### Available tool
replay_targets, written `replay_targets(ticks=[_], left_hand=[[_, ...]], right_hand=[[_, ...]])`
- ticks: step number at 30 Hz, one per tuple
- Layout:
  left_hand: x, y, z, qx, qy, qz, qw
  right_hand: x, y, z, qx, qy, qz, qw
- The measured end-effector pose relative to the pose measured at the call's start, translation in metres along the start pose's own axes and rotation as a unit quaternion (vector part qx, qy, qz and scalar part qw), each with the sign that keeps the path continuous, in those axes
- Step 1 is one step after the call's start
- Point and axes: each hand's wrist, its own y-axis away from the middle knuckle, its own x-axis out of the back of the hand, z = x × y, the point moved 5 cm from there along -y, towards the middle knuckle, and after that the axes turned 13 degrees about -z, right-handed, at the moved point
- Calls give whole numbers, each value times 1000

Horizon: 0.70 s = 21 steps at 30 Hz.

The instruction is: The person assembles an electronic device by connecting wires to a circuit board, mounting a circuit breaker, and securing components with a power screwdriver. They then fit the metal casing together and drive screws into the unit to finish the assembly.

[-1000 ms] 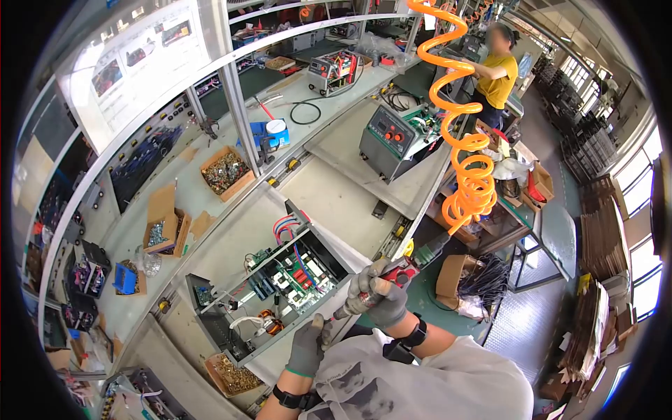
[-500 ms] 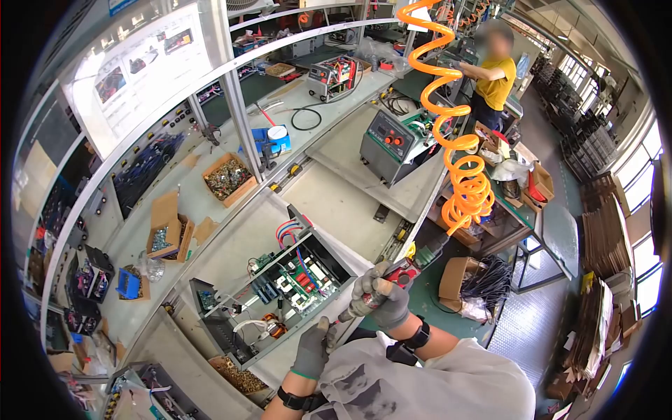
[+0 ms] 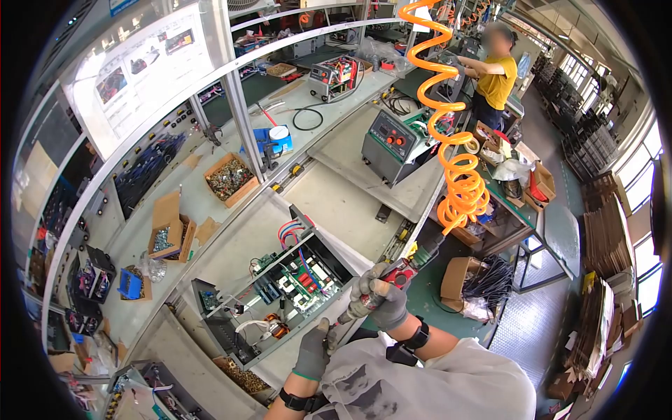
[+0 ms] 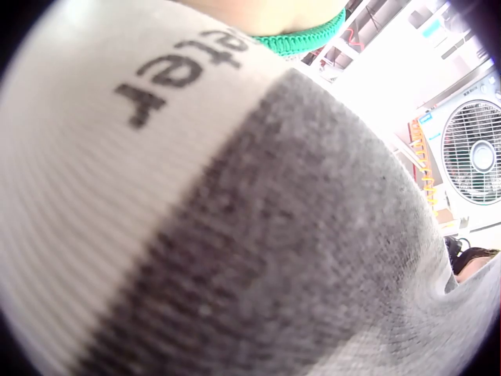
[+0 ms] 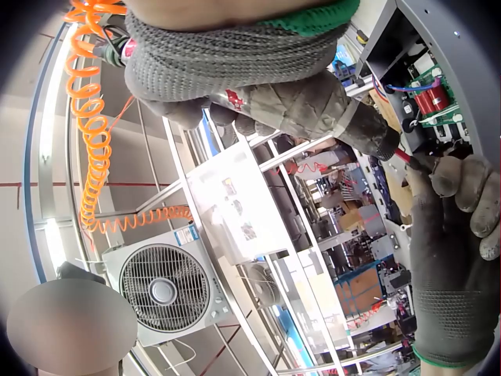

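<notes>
My gloved right hand (image 3: 381,299) grips a taped power driver (image 5: 313,106) with a red section (image 3: 400,274); its bit points down-left toward my other hand. The gloved left hand (image 3: 313,350) has curled fingers and pinches the bit's tip (image 5: 419,163); whether a screw is there, I cannot tell. Both hands are by the near right side of an open grey metal chassis (image 3: 280,334), which holds circuit boards (image 3: 302,283), a copper coil and red and blue wires. In the left wrist view, shirt fabric fills most of the picture and hides that hand.
An orange coiled air hose (image 3: 465,185) hangs down to the driver. Behind the chassis stands a grey machine with red knobs (image 3: 385,143). Boxes of small parts (image 3: 231,180) sit on the left bench. A person in yellow (image 3: 495,84) stands at the back right.
The view has shifted slightly, so the chassis appears a little further right and lower than a second ago. Both hands keep the same hold, and the hose has swayed.
</notes>
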Motion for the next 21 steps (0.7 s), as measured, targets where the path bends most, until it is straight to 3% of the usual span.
replay_targets(ticks=[8,13,21], left_hand=[[8,-2,-2,-7,-15,8,1000],[19,-10,-12,-20,76,0,997],[16,-5,-8,-43,14,-47,998]], right_hand=[[5,-1,4,-8,-1,10,1000],[3,-2,4,-4,5,17,1000],[4,-3,7,-4,1,17,1000]])
